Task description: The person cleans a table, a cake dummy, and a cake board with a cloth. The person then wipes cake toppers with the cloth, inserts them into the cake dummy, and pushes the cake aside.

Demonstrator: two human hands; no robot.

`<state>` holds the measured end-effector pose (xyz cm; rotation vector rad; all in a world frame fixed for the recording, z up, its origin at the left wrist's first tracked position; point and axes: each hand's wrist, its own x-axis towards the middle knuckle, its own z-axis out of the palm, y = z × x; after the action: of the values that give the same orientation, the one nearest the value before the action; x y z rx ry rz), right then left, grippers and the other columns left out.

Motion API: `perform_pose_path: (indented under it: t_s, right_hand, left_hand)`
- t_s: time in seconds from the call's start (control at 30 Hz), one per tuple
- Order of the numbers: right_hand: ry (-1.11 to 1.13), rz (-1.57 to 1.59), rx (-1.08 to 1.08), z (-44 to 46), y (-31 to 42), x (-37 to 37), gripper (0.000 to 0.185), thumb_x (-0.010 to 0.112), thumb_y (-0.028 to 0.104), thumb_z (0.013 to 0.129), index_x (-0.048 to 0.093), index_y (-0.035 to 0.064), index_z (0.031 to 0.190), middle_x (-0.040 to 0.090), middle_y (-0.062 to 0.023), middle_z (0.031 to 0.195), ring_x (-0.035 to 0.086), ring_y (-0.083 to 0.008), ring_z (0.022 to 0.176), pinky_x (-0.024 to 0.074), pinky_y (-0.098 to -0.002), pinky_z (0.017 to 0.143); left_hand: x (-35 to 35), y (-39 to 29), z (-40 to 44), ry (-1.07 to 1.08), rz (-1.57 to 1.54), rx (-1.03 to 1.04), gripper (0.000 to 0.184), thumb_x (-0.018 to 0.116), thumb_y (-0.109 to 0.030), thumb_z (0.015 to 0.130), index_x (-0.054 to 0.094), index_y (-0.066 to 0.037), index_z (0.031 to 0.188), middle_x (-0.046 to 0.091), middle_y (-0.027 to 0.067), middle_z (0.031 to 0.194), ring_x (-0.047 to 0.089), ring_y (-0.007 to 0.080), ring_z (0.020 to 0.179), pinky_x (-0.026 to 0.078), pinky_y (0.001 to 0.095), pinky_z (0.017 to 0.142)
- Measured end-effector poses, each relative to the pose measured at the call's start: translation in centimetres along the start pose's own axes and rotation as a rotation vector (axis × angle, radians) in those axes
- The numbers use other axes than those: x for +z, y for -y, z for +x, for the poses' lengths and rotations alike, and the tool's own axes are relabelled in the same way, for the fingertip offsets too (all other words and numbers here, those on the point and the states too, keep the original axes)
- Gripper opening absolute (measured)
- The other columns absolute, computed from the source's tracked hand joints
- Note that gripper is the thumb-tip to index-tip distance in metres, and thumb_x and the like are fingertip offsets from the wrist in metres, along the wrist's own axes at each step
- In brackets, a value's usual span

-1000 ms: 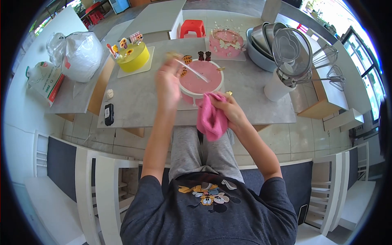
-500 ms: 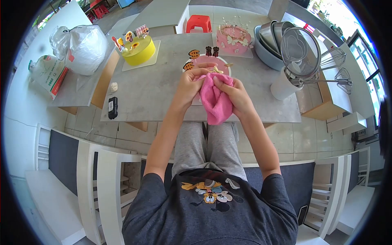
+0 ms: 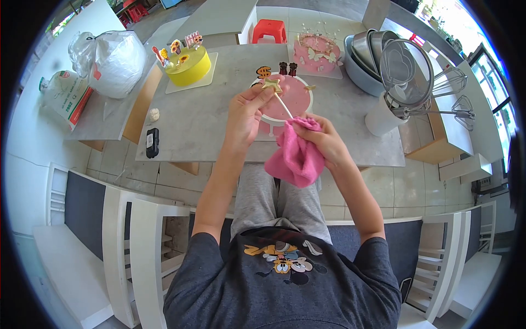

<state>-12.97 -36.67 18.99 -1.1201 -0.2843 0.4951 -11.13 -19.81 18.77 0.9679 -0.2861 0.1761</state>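
Observation:
My left hand (image 3: 246, 112) pinches a gold star cake topper (image 3: 272, 84) near its star, and the white stick slants down to the right. Gathered in my right hand (image 3: 323, 140) is a pink cloth (image 3: 297, 159), wrapped around the lower end of that stick. Beyond both hands stands a pink cake (image 3: 296, 98) with a white rim, partly hidden by my left hand. Dollar-sign toppers (image 3: 263, 72), two small dark figures (image 3: 287, 68) and another gold piece (image 3: 310, 88) show along its far edge.
A yellow cake (image 3: 187, 67) sits at the back left, a pink butterfly cake (image 3: 316, 54) at the back right. Metal bowls (image 3: 364, 52) and a white holder (image 3: 381, 116) with whisks and a sieve stand right. A black case (image 3: 152, 143) lies near the left edge.
The star's stick has come into view between my hands. My right hand and the cloth have moved down and right, while my left hand has shifted slightly left.

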Motion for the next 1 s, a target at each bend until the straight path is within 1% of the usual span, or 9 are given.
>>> perform_pose_path:
  t_s: [0.17,0.23,0.33,0.47,0.53,0.63,0.83,0.93,1.0]
  right_hand:
    - [-0.37,-0.325,-0.37,-0.1,1.8,-2.7,0.01,0.058,0.011,0.082,0.058,0.0014,0.084,0.056,0.0005,0.074,0.051,-0.0056,0.067,0.041,-0.0189,0.059]
    - [-0.493,-0.191,-0.604,0.7,3.6,-3.3,0.016,0.058,0.015,0.083,0.056,0.0008,0.089,0.055,0.0005,0.075,0.05,-0.0054,0.068,0.0406,-0.0189,0.059]
    - [-0.516,-0.161,-0.711,2.8,4.4,-2.6,0.021,0.058,0.019,0.084,0.054,0.0009,0.094,0.054,0.001,0.077,0.05,-0.0052,0.07,0.0409,-0.0193,0.059]
    - [-0.432,-0.523,-0.775,5.6,0.9,-0.5,0.025,0.063,0.014,0.078,0.054,0.0003,0.096,0.057,-0.0039,0.081,0.051,-0.0073,0.072,0.0428,-0.0204,0.064]
    - [-0.236,-0.412,-0.48,5.0,1.0,0.5,0.02,0.066,0.011,0.073,0.059,-0.0008,0.088,0.06,-0.0063,0.079,0.053,-0.0101,0.071,0.0438,-0.0228,0.065]
    - [-0.218,-0.454,-0.544,5.7,0.2,-0.2,0.014,0.065,0.009,0.073,0.062,-0.0015,0.082,0.06,-0.0059,0.075,0.055,-0.0113,0.069,0.0444,-0.0249,0.064]
    - [-0.045,-0.795,-0.486,4.8,1.1,-2.7,0.018,0.061,0.004,0.076,0.06,-0.0026,0.092,0.062,-0.0049,0.084,0.054,-0.0073,0.075,0.0436,-0.0215,0.069]
    - [-0.04,-0.77,-0.551,3.9,2.1,-4.1,0.024,0.058,-0.001,0.069,0.06,-0.0019,0.093,0.063,-0.0128,0.086,0.056,-0.0133,0.076,0.0443,-0.0264,0.069]
    - [-0.19,-0.814,-0.596,3.2,3.4,-6.6,0.024,0.06,0.001,0.072,0.06,-0.0006,0.096,0.063,-0.0068,0.084,0.056,-0.0104,0.077,0.044,-0.0242,0.07]
  left_hand:
    - [-2.4,-0.5,0.9,-0.188,-0.199,-0.044,0.014,0.056,-0.01,0.082,0.061,-0.001,0.092,0.061,0.0136,0.099,0.06,0.0196,0.088,0.048,0.0291,0.078]
    - [-3.1,-0.6,1.3,-0.27,0.075,-0.018,0.014,0.056,-0.01,0.082,0.061,-0.001,0.092,0.063,0.0115,0.09,0.061,0.0173,0.079,0.049,0.0271,0.073]
    - [-1.3,0.6,0.9,-0.171,0.178,-0.005,0.014,0.056,-0.008,0.082,0.061,0.0,0.091,0.063,0.0087,0.085,0.059,0.0124,0.075,0.048,0.0246,0.07]
    - [0.3,2.4,0.6,-0.091,0.328,0.059,0.014,0.057,-0.004,0.08,0.061,0.002,0.091,0.063,0.0063,0.082,0.058,0.009,0.073,0.046,0.0219,0.067]
    - [0.5,2.5,0.2,-0.06,0.495,-0.001,0.014,0.057,0.0,0.077,0.062,0.004,0.089,0.062,0.0049,0.079,0.057,0.0079,0.07,0.045,0.0211,0.066]
    - [-0.2,3.3,-0.3,-0.096,0.498,0.081,0.011,0.06,-0.001,0.075,0.063,0.005,0.084,0.062,0.0042,0.074,0.055,0.0056,0.065,0.045,0.0191,0.056]
    - [-0.5,3.5,-0.9,-0.05,0.315,-0.087,0.012,0.064,-0.004,0.074,0.065,0.0,0.085,0.064,0.0061,0.077,0.057,0.0077,0.064,0.045,0.02,0.061]
    - [-0.8,3.2,-0.3,0.008,0.228,-0.25,0.014,0.065,-0.007,0.074,0.066,-0.002,0.087,0.065,0.0063,0.078,0.058,0.0083,0.065,0.044,0.0194,0.061]
    - [-1.5,2.6,0.9,-0.068,0.304,-0.17,0.013,0.063,-0.009,0.076,0.065,-0.002,0.087,0.065,0.0057,0.078,0.058,0.0077,0.066,0.044,0.0191,0.06]
